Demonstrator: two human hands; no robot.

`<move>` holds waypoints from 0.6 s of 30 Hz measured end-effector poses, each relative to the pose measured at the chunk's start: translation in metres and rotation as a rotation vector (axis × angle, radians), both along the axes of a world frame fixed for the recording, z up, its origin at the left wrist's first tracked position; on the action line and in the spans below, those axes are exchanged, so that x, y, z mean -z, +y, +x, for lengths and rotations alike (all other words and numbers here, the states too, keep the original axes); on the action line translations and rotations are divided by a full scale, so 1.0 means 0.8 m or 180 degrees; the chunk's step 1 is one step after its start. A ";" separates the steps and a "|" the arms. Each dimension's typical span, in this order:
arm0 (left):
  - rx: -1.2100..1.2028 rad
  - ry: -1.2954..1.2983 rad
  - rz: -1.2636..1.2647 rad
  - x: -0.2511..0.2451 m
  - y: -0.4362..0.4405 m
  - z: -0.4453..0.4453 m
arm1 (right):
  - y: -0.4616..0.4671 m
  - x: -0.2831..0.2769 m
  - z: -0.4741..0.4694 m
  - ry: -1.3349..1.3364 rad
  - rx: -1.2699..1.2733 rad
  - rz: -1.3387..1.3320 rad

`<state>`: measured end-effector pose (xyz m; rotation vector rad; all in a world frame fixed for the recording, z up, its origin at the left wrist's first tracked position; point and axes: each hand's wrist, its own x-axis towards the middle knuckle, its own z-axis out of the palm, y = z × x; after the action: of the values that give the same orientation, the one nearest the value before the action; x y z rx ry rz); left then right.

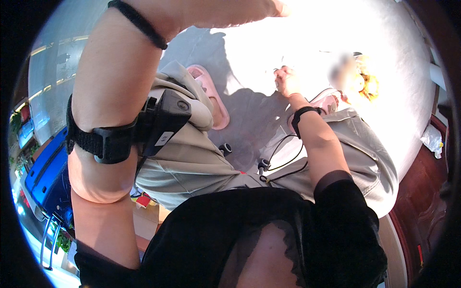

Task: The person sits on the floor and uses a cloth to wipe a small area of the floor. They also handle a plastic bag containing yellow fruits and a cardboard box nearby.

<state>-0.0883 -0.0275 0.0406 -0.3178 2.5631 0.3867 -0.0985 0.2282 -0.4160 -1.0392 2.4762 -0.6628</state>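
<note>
My left hand [223, 12] is raised close to the camera and cut off by the top edge. Its fingers are mostly outside the picture, so what it holds cannot be seen. Farther down, over the sunlit floor [248, 133], is my right hand [287, 82] with its fingers curled. Glare washes out its fingertips, and whether they pinch something small cannot be told. A pink slipper [328, 102] on my right foot lies just beyond that wrist. To its right is an orange-yellow object [368, 84], partly blurred and overexposed.
A black camera device [164, 120] is strapped to my left forearm. Black cords [288, 171] hang at my waist near my right forearm. Another pink slipper [212, 97] is on my left foot. A blue suitcase [47, 172] stands left; dark red wooden furniture [414, 194] is right.
</note>
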 end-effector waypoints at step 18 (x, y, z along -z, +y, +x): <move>0.0178 0.0827 -0.0442 0.017 0.006 0.028 | -0.085 -0.020 0.012 -0.1101 0.5411 0.0217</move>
<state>-0.0663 -0.0224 0.0273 -0.2595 2.8542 0.2429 -0.0885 0.1606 -0.3998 1.3681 2.4475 -0.9559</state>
